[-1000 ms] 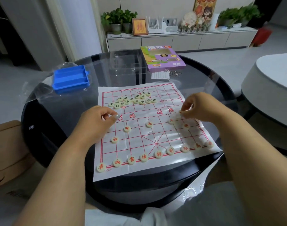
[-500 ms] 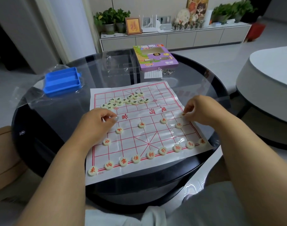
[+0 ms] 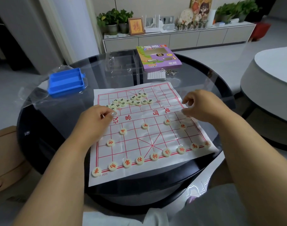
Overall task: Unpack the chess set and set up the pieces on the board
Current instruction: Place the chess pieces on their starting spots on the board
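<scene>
Right hand (image 3: 203, 106), fingers now loosely curled, has lifted off the xiangqi board (image 3: 149, 131); left hand (image 3: 97, 118) stays curled, contents indeterminable. Red ranks near complete; green-marked pieces (image 3: 131, 100) beyond both hands await placement.

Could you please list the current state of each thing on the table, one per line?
chess board: unfolded, flat on the table.
red pieces: placed on grid points, back row filled.
green pieces: heaped loose on the far side, not set up.
blue tray: empty, on clear wrap.
purple box: lying flat, closed.
left hand: fingers curled, over the board's left edge.
right hand: fingers curled above the right edge.
</scene>
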`<state>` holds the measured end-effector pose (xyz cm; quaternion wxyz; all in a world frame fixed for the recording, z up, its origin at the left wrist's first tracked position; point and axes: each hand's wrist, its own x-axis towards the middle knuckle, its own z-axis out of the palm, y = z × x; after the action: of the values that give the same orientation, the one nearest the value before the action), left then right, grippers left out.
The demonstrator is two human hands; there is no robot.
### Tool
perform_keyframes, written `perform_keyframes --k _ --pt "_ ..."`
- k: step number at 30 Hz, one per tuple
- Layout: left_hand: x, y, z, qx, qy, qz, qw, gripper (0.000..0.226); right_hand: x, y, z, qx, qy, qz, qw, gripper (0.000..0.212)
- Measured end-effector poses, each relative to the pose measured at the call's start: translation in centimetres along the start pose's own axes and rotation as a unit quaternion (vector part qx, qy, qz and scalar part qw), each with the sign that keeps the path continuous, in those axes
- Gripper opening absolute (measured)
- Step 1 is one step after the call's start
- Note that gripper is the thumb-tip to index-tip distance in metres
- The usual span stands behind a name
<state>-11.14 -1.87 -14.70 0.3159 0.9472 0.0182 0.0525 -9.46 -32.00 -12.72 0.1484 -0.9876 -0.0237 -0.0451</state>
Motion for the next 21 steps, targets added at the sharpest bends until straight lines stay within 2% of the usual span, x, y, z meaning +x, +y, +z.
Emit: perform_keyframes --k 8,13,21 --pt "1.4 -0.6 -1.2 0.000 -0.024 -0.037 0.999 0.019 3.1 -3.6 1.3 0.060 -0.019 -0.051 0.997 0.020" --pt "2.1 -1.5 -0.9 -0.029 -0.049 -0.051 0.997 0.033 5.0 -4.5 1.8 0.056 -0.042 -0.060 0.996 0.019" --pt "2.5 -2.2 -0.9 -0.097 0.001 -0.052 0.994 0.036 7.5 -5.2 2.9 0.079 -0.079 -0.052 0.992 0.025"
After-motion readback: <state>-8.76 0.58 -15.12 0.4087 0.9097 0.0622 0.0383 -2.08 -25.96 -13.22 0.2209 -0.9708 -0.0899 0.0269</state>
